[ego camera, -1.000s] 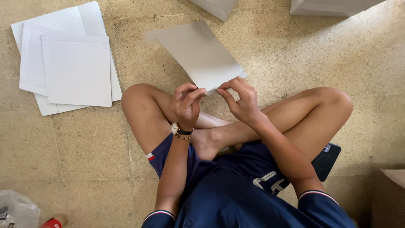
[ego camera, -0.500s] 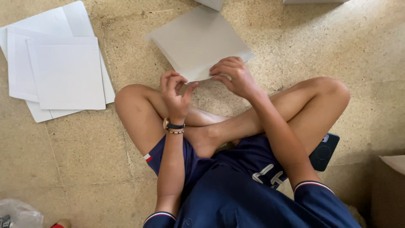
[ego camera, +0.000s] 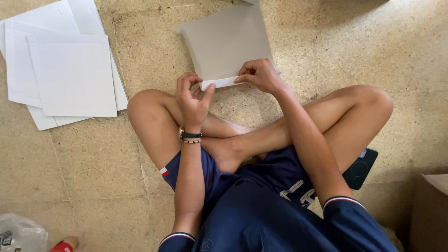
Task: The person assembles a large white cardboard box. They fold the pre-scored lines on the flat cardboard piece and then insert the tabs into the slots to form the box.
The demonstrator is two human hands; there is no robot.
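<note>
I sit cross-legged on a speckled stone floor. A white cardboard sheet [ego camera: 228, 42] lies flat just past my knees. Its near edge is a narrow folded flap [ego camera: 221, 83]. My left hand [ego camera: 192, 95] pinches the flap's left end between thumb and fingers. My right hand [ego camera: 260, 74] presses down on the flap's right end with curled fingers. A watch and bead bracelet sit on my left wrist.
A stack of white flat cardboard sheets [ego camera: 65, 70] lies on the floor at upper left. A dark phone [ego camera: 360, 169] rests under my right thigh. A clear plastic bag [ego camera: 21, 233] and a red-capped object [ego camera: 63, 245] sit at lower left. A brown box edge [ego camera: 429, 210] stands at lower right.
Both hands have moved forward from above my shins to the near edge of the sheet and taken hold of its folded flap. The view has tilted so the sheet sits lower.
</note>
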